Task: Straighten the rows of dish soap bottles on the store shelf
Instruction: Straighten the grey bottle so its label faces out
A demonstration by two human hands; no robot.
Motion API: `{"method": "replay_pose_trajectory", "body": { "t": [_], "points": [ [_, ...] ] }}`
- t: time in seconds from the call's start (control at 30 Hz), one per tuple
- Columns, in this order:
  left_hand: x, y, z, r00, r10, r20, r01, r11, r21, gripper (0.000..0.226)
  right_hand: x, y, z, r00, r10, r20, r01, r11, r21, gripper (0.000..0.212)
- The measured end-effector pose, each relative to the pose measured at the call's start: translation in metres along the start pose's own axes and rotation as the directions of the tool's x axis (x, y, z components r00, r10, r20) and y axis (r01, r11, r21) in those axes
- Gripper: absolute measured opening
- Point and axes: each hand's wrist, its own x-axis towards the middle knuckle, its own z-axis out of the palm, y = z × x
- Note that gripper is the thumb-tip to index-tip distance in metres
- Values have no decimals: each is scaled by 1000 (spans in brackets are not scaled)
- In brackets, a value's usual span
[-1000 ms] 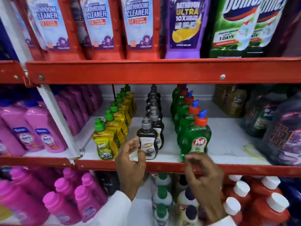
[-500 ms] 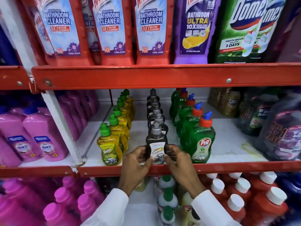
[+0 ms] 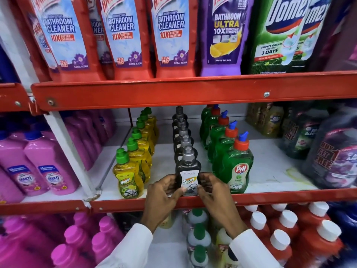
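my left hand (image 3: 164,192): it is curled around the left side of the dark bottle (image 3: 188,171), with my thumb on the front of its label. it holds nothing else.
my right hand (image 3: 214,190): it is curled around the right side of the same bottle. both hands squeeze it between them.
where the dark bottle is: it stands at the very front of the middle row, right by the red shelf edge (image 3: 270,196).
the dark row (image 3: 181,132): it goes back in a line behind my bottle, and the bottles stand close together.
risk one: if i push back too hard, i think my bottle bumps the next one and the whole dark row could tip like dominoes.
risk two: if i pull too far forward, the bottle could slip over the red edge and fall on the bottles below.
risk three: the green bottle (image 3: 236,167) is just beside my right hand. a wide wrist turn could knock it crooked.
risk four: the yellow bottle (image 3: 128,176) is near my left hand, so my knuckles could nudge it too.
what helps: small, slow moves, i think, with the bottle kept upright.
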Motion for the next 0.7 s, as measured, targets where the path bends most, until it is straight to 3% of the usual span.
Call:
{"method": "replay_pose_trajectory", "body": {
  "t": [0.13, 0.2, 0.27, 0.33, 0.43, 0.5, 0.6, 0.7],
  "points": [
    [-4, 0, -3, 999, 41, 15, -41, 999, 36, 41, -3, -2, 1, 999, 21, -28, -20, 1000, 19, 28],
    [-11, 0, -7, 998, 54, -19, -54, 998, 39, 42, -10, -5, 3, 986, 45, -161, -34, 997, 66, 23],
    [-24, -1, -16, 991, 57, -124, -53, 998, 34, 34, -22, -12, 6, 944, 26, -329, 7, 995, 99, 17],
    [-40, -2, -36, 948, 109, -298, -97, 994, 54, 24, -32, -25, 15, 922, -24, -387, 76, 990, 118, 19],
    [-47, -13, -73, 833, 112, -542, -107, 993, 42, 22, -38, -44, 47, 955, -90, -283, 147, 972, 186, 19],
    [-42, -28, -96, 798, 33, -601, -45, 999, -4, 27, -32, -56, 74, 980, -123, -157, 154, 967, 203, 20],
    [-32, -46, -120, 878, -87, -471, 104, 994, 10, 42, -14, -70, 103, 982, -184, -31, 187, 971, 149, 32],
    [-25, -53, -132, 955, -38, -294, 108, 968, 227, 47, 4, -83, 116, 971, -237, 36, 233, 969, 82, 39]
  ]
}}
